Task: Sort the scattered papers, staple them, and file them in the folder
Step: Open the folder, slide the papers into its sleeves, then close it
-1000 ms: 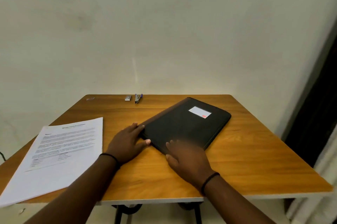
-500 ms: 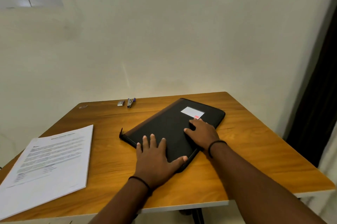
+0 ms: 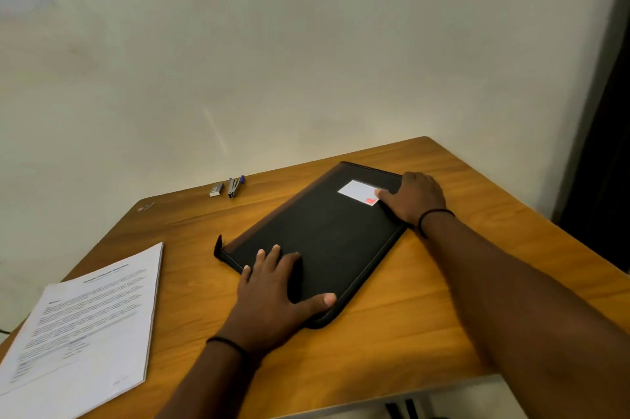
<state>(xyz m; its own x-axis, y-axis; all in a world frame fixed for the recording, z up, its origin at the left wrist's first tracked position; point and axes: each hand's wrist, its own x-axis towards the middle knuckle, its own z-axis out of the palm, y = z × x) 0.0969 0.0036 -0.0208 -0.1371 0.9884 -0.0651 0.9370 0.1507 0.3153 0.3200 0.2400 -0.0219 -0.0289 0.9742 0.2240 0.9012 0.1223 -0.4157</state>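
Centrally in the frame lies one black zippered folder (image 3: 317, 241), closed and flat on the wooden table (image 3: 409, 333), set at a slant so that its long side runs from the lower middle up toward the right. Its cover is matte and dark, with stitching along the edge, and a zip tab sticks up at its left corner. A single white label (image 3: 358, 191) with a small red mark sits near the folder's far end.

The left hand (image 3: 276, 292) rests flat on the folder's near end, fingers straight and spread, thumb stretched out toward the near edge. The right hand (image 3: 414, 195) lies on the far right corner, fingers extended, fingertips touching the label; it grips nothing. Each wrist carries one thin black band.

One stack of printed papers (image 3: 85, 326) lies at the lower left of the frame, well apart from the folder. At the table's far edge, upper left of the folder, stand one small stapler (image 3: 235, 186) with a blue end and, just beside it, one small grey staple box (image 3: 216, 190).
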